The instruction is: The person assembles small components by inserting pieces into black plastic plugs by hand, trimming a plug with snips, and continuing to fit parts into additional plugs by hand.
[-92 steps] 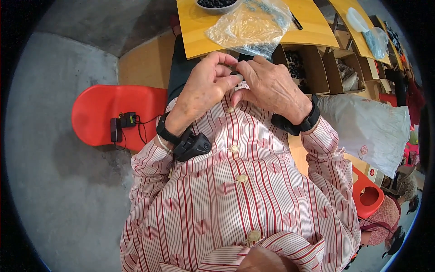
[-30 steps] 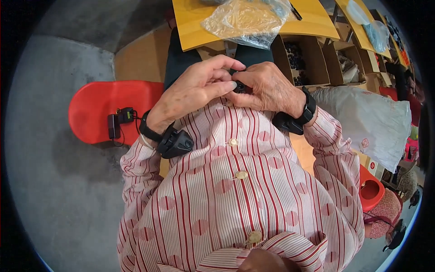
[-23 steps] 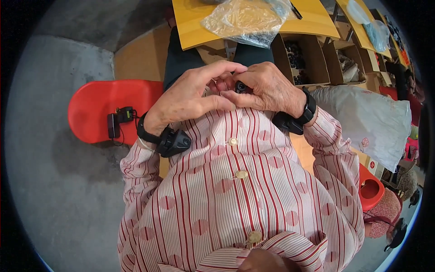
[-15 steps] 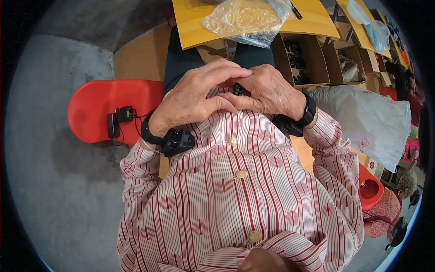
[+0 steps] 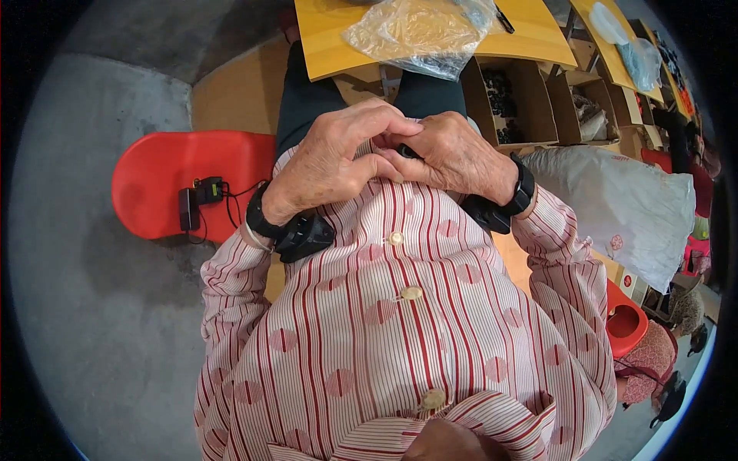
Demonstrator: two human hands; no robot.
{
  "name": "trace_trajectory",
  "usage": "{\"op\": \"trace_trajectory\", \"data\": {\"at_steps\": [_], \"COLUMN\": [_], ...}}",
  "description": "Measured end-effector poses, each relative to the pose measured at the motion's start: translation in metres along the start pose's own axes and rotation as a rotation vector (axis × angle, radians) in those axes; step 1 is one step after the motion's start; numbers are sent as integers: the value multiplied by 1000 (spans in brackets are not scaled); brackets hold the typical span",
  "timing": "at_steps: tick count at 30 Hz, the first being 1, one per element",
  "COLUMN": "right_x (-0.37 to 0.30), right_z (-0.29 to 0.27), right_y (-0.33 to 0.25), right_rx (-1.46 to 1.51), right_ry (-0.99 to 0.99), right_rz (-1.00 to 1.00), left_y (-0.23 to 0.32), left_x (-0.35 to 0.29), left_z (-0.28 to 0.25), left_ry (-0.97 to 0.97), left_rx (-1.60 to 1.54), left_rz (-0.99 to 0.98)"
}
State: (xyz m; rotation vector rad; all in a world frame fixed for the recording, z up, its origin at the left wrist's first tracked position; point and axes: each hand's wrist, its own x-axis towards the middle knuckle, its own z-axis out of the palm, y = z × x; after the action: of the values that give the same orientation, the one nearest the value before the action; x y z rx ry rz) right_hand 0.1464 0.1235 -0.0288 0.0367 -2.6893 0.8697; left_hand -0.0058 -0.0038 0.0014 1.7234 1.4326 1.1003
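Both hands meet in front of my lap, fingertips together. A small black part shows between them; its exact kind is mostly hidden by the fingers. My right hand is curled closed around this part. My left hand reaches in from the other side, thumb and forefinger bent closed against it. Each wrist wears a black strap, and a black device hangs under the left one. Behind the hands is my striped shirt.
Ahead is a yellow table with a clear plastic bag and a black pen. Cardboard boxes of black parts stand right of my legs, near a large white sack. A red stool on the left carries small black devices.
The fingers have shifted slightly around the black part, so less of it shows. My left wrist has turned a little and moved slightly inward.
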Motion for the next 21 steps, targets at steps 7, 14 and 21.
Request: {"op": "trace_trajectory", "data": {"at_steps": [7, 14, 21], "right_x": [2, 6, 12], "right_z": [2, -16, -18], "right_y": [3, -6, -8], "right_rx": [-8, -176, -221], "right_ry": [29, 53, -22], "right_rz": [-70, -85, -33], "left_y": [1, -5, 0], "left_x": [-1, -5, 4], "left_z": [0, -4, -4], "left_ry": [14, 4, 108], "left_rx": [33, -355, -591], "left_rz": [11, -105, -376]}}
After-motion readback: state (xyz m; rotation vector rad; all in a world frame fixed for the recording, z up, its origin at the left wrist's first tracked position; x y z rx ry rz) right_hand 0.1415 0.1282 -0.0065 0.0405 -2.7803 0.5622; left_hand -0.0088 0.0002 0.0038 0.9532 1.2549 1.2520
